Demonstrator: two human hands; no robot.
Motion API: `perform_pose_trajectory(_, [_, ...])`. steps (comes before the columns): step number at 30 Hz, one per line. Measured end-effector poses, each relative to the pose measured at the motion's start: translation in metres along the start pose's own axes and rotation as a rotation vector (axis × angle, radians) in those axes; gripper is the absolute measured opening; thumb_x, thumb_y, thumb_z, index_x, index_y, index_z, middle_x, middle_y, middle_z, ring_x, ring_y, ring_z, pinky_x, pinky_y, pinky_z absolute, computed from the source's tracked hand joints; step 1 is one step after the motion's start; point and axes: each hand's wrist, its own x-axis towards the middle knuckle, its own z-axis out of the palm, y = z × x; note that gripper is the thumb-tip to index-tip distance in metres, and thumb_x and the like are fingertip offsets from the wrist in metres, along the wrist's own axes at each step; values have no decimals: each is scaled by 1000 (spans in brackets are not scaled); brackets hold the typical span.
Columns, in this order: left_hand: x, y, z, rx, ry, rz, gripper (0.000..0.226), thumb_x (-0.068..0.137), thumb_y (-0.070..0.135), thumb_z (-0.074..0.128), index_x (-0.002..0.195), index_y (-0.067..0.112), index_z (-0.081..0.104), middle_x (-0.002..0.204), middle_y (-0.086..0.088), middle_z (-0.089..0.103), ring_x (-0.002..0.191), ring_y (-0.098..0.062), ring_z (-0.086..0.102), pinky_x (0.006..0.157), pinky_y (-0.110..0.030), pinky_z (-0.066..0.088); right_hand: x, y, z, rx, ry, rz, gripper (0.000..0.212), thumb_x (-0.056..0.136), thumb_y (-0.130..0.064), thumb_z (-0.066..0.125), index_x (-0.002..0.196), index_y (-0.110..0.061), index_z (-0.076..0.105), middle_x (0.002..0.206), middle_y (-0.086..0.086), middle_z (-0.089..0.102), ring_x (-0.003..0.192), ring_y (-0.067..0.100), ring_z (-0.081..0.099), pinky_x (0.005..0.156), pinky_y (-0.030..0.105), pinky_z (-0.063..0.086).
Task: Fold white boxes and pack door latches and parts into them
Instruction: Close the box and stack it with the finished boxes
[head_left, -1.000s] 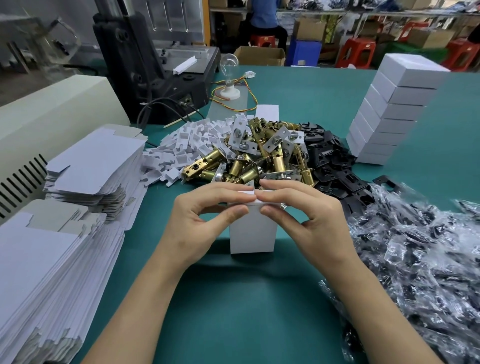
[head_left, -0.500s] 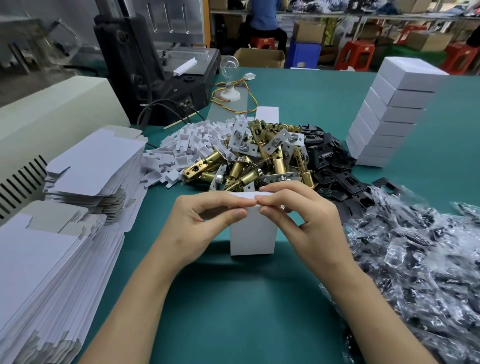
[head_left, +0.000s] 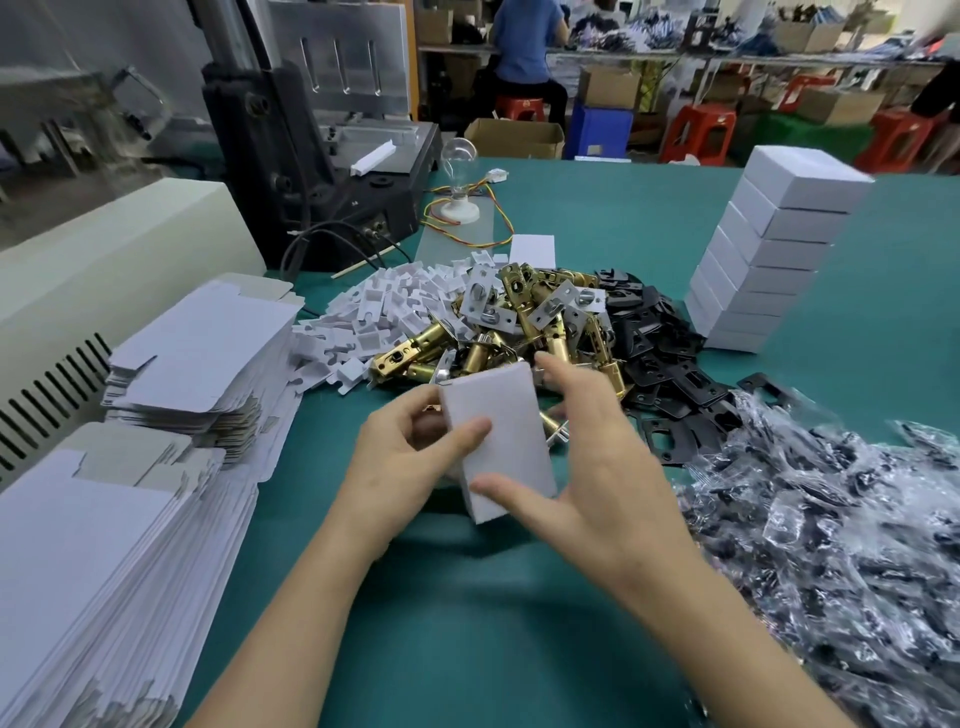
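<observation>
White box, tilted above the table, gripped by left hand and right hand, thumbs on its plain face.

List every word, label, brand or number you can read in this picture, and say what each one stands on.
No text can be read here.
White box at centre: faces blank.
Stack of white boxes: blank.
Flat box blanks: blank.
Black machine: small pale marks by its sockets, too small to read.
</observation>
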Motion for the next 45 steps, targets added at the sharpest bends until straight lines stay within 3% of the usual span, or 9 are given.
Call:
perform_pose_trajectory(4, [0,1,8,-195,124,-109,44,81,40,86,118,19,73,100,-7,82,91,-24,80,63,-28,62,-3,-26,18,-381,-155,-12,114,74,-83,59,157,-36,-1,125,-5,37,104,20,53,69,30,39])
perform_pose_trajectory(10, [4,8,9,-499,80,-58,45,96,51,61,122,15,68,105,-6,81,87,-16,78,62,-26,61,35,-31,-13,-168,13,-9,92,81,-52,73,157,-32,27,127,2,56,106,24,59,79,36,48])
perform_pose_trajectory(15, [2,2,14,-367,41,-52,45,98,47,49,121,13,66,111,-11,80,101,-28,79,66,-32,64,140,1,-50,-127,128,144,80,80,-53,75,147,-32,36,117,7,56,98,27,55,74,35,43])
perform_pose_trajectory(19, [1,-6,18,-275,18,-33,40,97,44,51,113,12,70,106,-7,81,95,-26,79,68,-34,65,235,42,-46,-188,15,324,78,82,-47,74,146,-17,40,133,16,57,109,35,60,81,44,54])
perform_pose_trajectory(22, [2,-10,18,-254,2,-37,36,98,41,52,110,13,71,105,-7,81,93,-27,79,68,-34,65,283,66,-27,-267,-89,427,75,82,-46,71,142,-13,42,130,13,56,97,36,63,67,43,60])
perform_pose_trajectory(24, [4,-11,18,-216,-5,-44,30,97,41,55,107,19,73,104,-6,81,93,-26,79,68,-33,64,307,81,-9,-324,-131,465,81,83,-48,71,147,-9,39,136,14,54,109,37,62,79,46,61])
perform_pose_trajectory(30, [0,-17,29,4,-72,-9,24,78,54,63,97,42,73,94,9,81,87,-12,79,69,-37,65,351,117,45,-492,-160,451,82,89,-49,67,148,-2,35,133,18,57,121,38,56,76,37,43])
perform_pose_trajectory(41, [0,-25,32,235,-115,108,20,84,48,65,101,41,72,93,22,76,78,-9,75,68,-31,63,369,122,71,-663,-413,476,112,74,-60,83,156,-8,27,148,14,49,134,39,50,81,42,40])
perform_pose_trajectory(45, [0,-18,32,231,-119,92,17,85,46,64,99,40,73,92,23,75,79,-6,74,64,-19,57,368,131,77,-698,-430,467,104,76,-57,82,150,-6,31,139,16,54,121,40,55,80,40,43])
